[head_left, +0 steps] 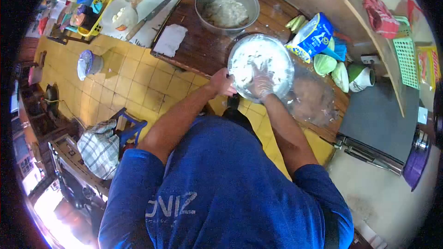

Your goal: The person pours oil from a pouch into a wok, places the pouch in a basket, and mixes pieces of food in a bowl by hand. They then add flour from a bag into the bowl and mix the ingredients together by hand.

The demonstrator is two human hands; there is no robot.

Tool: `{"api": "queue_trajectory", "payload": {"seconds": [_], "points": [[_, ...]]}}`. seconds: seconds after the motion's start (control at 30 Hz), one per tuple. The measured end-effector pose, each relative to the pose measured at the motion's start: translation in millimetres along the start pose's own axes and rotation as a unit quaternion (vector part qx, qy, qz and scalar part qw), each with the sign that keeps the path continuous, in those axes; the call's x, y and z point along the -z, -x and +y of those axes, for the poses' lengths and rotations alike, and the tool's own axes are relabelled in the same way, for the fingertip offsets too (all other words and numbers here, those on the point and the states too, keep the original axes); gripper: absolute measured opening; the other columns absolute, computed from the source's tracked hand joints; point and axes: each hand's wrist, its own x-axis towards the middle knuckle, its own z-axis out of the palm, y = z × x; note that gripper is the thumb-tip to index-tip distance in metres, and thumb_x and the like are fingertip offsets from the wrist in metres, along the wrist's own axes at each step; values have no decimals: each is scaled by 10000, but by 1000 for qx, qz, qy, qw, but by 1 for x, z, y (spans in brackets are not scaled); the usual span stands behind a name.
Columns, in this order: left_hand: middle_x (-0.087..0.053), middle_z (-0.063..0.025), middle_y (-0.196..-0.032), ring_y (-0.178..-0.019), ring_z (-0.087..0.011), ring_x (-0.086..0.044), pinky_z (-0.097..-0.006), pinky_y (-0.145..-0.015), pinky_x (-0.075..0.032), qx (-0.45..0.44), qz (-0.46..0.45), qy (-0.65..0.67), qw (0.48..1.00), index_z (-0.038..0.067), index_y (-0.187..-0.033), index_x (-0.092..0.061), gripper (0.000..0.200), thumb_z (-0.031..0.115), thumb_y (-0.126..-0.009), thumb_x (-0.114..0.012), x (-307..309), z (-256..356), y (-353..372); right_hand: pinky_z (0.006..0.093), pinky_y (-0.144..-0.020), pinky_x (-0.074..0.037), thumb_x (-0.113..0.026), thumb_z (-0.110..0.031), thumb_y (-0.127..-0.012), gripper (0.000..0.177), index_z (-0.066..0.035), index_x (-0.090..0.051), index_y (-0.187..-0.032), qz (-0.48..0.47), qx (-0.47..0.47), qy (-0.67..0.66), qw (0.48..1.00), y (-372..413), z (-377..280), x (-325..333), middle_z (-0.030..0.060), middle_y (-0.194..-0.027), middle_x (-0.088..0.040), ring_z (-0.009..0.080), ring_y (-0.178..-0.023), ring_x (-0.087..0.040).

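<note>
A wide metal bowl (pixel 290 74) holding white flour (pixel 258 55) stands at the front edge of the wooden table. My left hand (pixel 223 83) is closed on the bowl's near left rim. Inside the bowl, my right hand (pixel 263 84) reaches into the flour, its fingers pointing away from me and coated in white. The fingertips are partly buried, and I see nothing held in them. Just behind stands a deeper metal pot (pixel 199 11) with a pale, lumpy mixture (pixel 227 12) in it.
Right of the bowl, flour dusts the wooden table (pixel 314 97). Beyond lie a blue-and-white packet (pixel 314 34) and green vegetable pieces (pixel 325 64). A knife (pixel 150 17) rests beside a bowl (pixel 119 14) on the left table. A bucket (pixel 94 63) and blue stool (pixel 134 127) stand on yellow tiles.
</note>
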Motion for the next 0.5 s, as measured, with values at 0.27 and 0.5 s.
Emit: {"api": "queue_trajectory", "payload": {"seconds": [0.27,0.5], "points": [[-643,-173,-1002,-898,-279,-658,-396,-733,-557,-329,13,-171,929,124,-1335,-402,427,321,-966,-489,166,-242,48,376,-1006,-400,-706,-149,-705,583,-18,-527,-1244,-20,109,-400,910,-26,56,46,212,-1227,-561,331,-1163,-519],[-611,-154,-1082,-901,-289,-627,-469,-758,-531,176,347,322,863,123,-1342,-388,486,377,-947,-510,90,-245,175,430,-1052,-343,-723,-172,-689,626,-26,-508,-1259,104,211,-135,963,-27,44,51,238,-1303,-489,407,-1232,-434]]}}
